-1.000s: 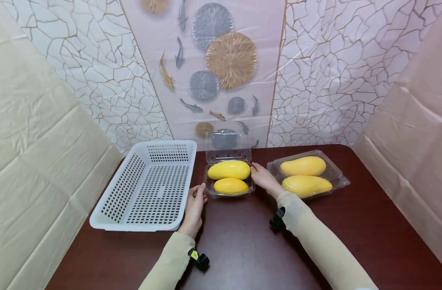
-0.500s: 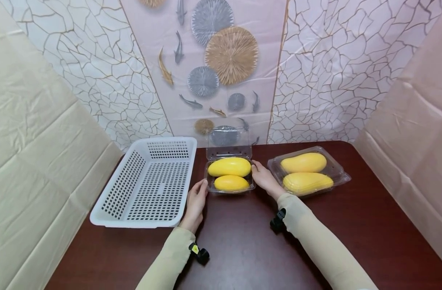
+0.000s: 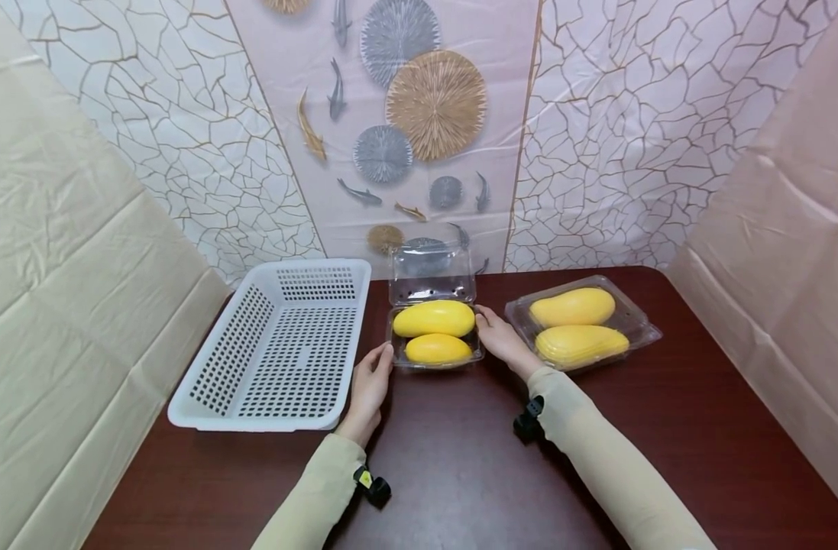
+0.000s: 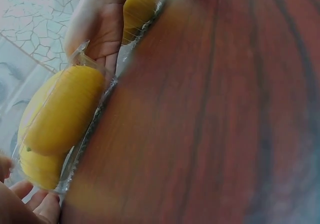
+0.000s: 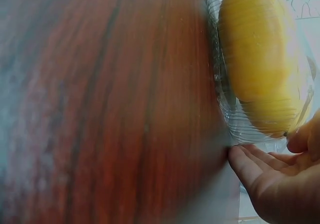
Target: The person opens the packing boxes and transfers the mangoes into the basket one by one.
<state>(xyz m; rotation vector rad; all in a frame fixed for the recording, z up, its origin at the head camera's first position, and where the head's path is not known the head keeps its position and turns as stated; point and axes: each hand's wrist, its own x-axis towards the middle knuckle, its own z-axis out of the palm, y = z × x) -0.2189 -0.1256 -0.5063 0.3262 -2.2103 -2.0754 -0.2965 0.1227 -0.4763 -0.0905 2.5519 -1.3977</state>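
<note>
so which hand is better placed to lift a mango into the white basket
Left, probably. The left hand rests at the open clamshell right beside the white basket; the right hand would have to cross over the mangoes.

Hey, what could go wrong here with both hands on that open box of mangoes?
1. The open clamshell is thin clear plastic, held only at its sides by the left hand and right hand; lifted so, it may flex and spill the two mangoes.
2. Its raised lid stands unlatched and might flop down.
3. The white basket and the closed clamshell sit close on either side; a sideways move could bump them.
</note>
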